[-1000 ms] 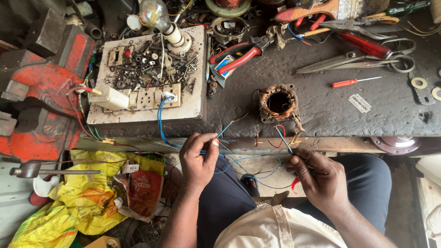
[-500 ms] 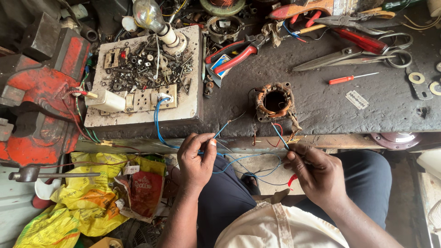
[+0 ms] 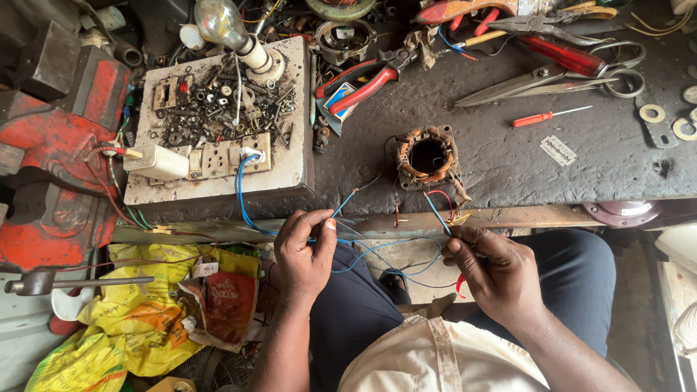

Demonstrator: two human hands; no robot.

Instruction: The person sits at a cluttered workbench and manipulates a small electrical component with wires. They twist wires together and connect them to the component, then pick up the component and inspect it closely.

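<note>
We're pinching thin blue wires (image 3: 363, 254) in both left hand (image 3: 305, 254) and right hand (image 3: 497, 272), just below the copper-wound motor stator (image 3: 427, 156).

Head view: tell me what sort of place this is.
Likely an electrical repair workbench: a wound motor stator, a white switch board with a bulb, and pliers on the dark bench.

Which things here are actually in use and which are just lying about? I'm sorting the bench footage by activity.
In use:
left hand pinching a blue wire
right hand holding another blue wire
copper-wound motor stator, where the wires lead

Lying about:
scissors
red-handled pliers
small red screwdriver
bulb on socket board
red vise
</note>
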